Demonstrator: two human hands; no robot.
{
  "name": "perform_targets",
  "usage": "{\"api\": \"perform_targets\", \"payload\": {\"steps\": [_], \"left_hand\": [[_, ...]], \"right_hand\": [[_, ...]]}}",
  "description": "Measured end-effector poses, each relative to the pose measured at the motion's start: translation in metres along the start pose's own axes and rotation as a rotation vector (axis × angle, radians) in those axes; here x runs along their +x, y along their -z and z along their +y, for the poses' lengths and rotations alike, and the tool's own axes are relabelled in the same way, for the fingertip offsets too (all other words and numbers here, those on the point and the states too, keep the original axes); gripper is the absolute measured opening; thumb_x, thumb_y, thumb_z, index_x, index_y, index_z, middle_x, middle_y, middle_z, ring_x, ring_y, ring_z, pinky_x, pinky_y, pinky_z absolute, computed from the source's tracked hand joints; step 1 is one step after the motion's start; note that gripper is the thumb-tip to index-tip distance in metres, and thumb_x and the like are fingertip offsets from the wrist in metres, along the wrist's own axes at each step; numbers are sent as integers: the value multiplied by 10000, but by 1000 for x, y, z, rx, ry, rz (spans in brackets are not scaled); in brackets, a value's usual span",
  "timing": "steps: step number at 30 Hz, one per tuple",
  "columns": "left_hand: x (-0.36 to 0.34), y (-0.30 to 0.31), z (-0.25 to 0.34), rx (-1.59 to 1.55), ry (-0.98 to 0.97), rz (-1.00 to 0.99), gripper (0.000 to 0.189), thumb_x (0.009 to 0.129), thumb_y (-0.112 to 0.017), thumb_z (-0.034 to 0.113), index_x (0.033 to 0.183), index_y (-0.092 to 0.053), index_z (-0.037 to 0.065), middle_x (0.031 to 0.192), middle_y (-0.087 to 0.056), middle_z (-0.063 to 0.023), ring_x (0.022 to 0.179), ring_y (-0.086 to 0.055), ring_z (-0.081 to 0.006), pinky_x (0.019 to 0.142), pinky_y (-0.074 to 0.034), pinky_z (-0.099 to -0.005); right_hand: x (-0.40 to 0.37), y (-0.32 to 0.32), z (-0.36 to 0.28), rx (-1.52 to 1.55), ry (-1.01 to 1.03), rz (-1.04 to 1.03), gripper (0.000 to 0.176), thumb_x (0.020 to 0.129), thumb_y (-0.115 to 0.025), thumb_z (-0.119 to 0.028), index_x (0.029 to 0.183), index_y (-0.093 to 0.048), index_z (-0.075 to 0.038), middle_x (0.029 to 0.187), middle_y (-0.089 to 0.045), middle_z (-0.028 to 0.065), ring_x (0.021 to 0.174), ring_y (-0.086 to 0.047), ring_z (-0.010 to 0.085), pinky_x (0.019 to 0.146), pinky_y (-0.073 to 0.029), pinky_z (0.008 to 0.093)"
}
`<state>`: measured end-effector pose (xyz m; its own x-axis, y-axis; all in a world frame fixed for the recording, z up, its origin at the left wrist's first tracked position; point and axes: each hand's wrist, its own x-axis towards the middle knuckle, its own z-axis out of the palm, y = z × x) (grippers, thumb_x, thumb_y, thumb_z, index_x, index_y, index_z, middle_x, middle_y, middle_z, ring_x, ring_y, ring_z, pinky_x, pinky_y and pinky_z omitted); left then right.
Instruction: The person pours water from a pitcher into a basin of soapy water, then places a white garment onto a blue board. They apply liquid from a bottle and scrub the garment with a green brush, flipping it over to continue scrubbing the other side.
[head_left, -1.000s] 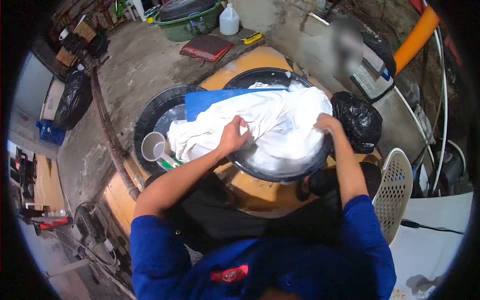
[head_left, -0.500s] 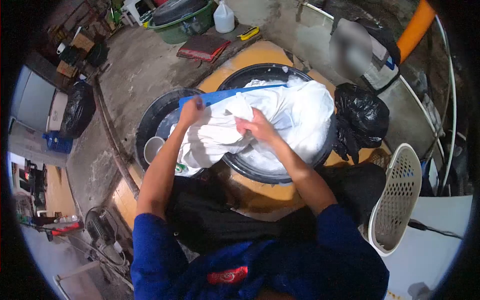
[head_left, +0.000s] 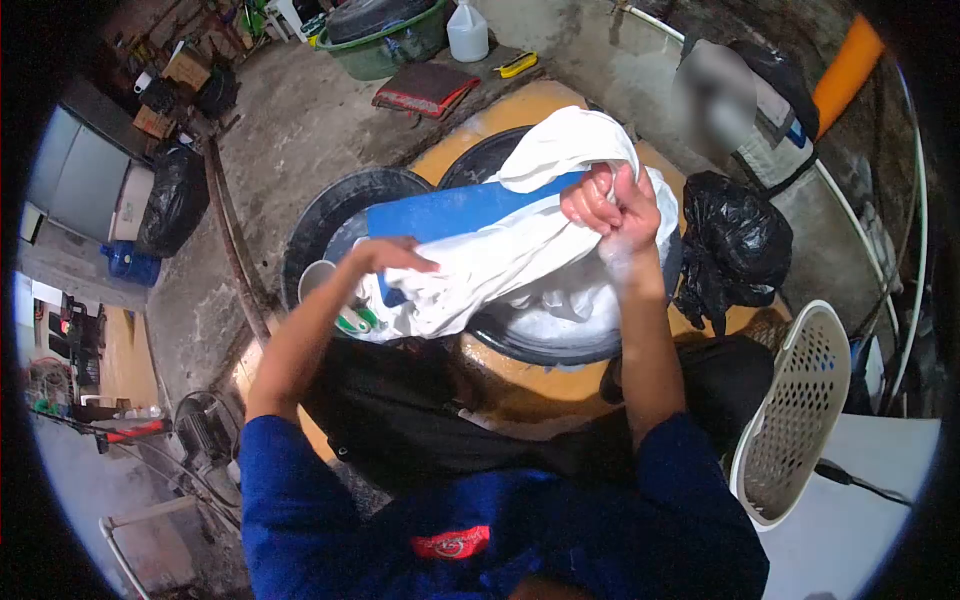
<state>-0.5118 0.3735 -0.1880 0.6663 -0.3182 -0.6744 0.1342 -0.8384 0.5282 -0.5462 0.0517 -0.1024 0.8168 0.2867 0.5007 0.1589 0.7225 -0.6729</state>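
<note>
A wet white cloth [head_left: 500,255] stretches diagonally over a blue board [head_left: 430,212] that spans two black basins. My right hand [head_left: 615,203] is closed in a fist round the bunched cloth at the upper right, lifted above the right basin [head_left: 540,352]; suds cling to the wrist. At the cloth's lower left end my left hand [head_left: 398,256] lies on the fabric, its visible fingers stretched out and apart. White suds and more white fabric [head_left: 565,303] fill the right basin. By the left basin's [head_left: 310,220] near rim are a white cup [head_left: 317,277] and a green-and-white object [head_left: 357,320].
To the right are a black plastic bag [head_left: 735,235] and a cream perforated basket [head_left: 795,420]. Beyond the basins lie a dark red-edged mat [head_left: 425,90], a yellow tool [head_left: 518,65], a white jug [head_left: 467,32] and a green tub [head_left: 390,50]. A long pole [head_left: 225,220] lies at the left.
My right hand has moved right and up, pulling a bunch of the cloth along and baring more of the blue board. My left hand has shifted down onto the cloth. The view has tilted slightly.
</note>
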Motion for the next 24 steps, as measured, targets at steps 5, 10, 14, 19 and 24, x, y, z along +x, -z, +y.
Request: {"api": "perform_targets", "payload": {"steps": [5, 10, 14, 19, 24], "left_hand": [[-51, 97, 0, -11, 9, 203, 576, 729, -668, 459, 997, -596, -46, 899, -621, -64, 785, -550, -145, 685, -450, -276], [-85, 154, -12, 260, -28, 141, 543, 743, -635, 502, 890, -639, -21, 781, -618, -53, 712, -546, -160, 638, -445, -320], [-115, 187, -29, 694, 46, 46, 568, 741, -615, 528, 889, -641, -20, 752, -621, -83, 723, -552, -176, 653, -447, -344], [-84, 263, -31, 1031, -90, 537, 454, 748, -603, 415, 808, -614, -34, 797, -627, -189, 749, -605, -289, 667, -461, -397], [6, 195, 58, -116, -269, 1165, 287, 769, -642, 170, 961, -575, -32, 739, -604, -105, 703, -620, -173, 566, -506, -309]], "right_hand": [[-1, -7, -2, 166, 12, 28, 299, 860, -525, -343, 776, -482, -59, 452, -315, -35, 381, -283, 77, 492, -302, 255], [0, -15, 15, 67, -62, 51, 238, 836, -560, -248, 856, -520, -15, 497, -398, 2, 434, -356, 100, 503, -338, 254], [-4, -2, 29, -35, -200, -95, 158, 799, -590, -167, 790, -530, -21, 595, -497, 20, 515, -441, 89, 510, -353, 223], [-2, -16, 48, 0, -288, -97, 150, 779, -616, -164, 794, -545, -32, 631, -523, 26, 540, -461, 84, 521, -360, 223], [7, -20, 62, -160, -227, -62, 116, 807, -600, -121, 870, -584, -25, 743, -590, 7, 688, -536, 80, 647, -425, 224]]}}
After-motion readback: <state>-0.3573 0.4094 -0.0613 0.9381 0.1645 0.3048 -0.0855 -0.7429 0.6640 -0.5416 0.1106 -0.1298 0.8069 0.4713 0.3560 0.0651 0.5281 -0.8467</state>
